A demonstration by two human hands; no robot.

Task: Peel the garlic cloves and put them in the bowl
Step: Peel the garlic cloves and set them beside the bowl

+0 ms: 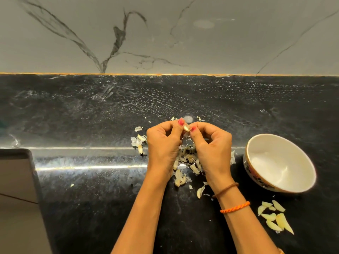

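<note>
- A single garlic clove [186, 128] is held above the black counter [91, 116], near frame centre, pinched between the fingertips of both hands.
- The left hand [163, 143] is seen at 9 o'clock of the clove, its fingers curled and its thumb pressed against the clove.
- The right hand [211, 145] is seen at 3 o'clock of the clove, fingers curled, thumb and forefinger closed on the clove's skin.
- A heap of loose skins and unpeeled cloves [185, 165] is noted on the counter at 6 o'clock of the held clove, between the wrists.
- A white bowl [300, 187] is recorded at 4 o'clock of the hands, tilted toward the viewer, nothing visible inside.
- A group of peeled cloves [275, 217] lies on the counter at 6 o'clock of the bowl, outside it.
- Two bracelets [234, 207] are worn on the right wrist.
- A marble-veined wall [165, 33] stands at 12 o'clock.
</note>
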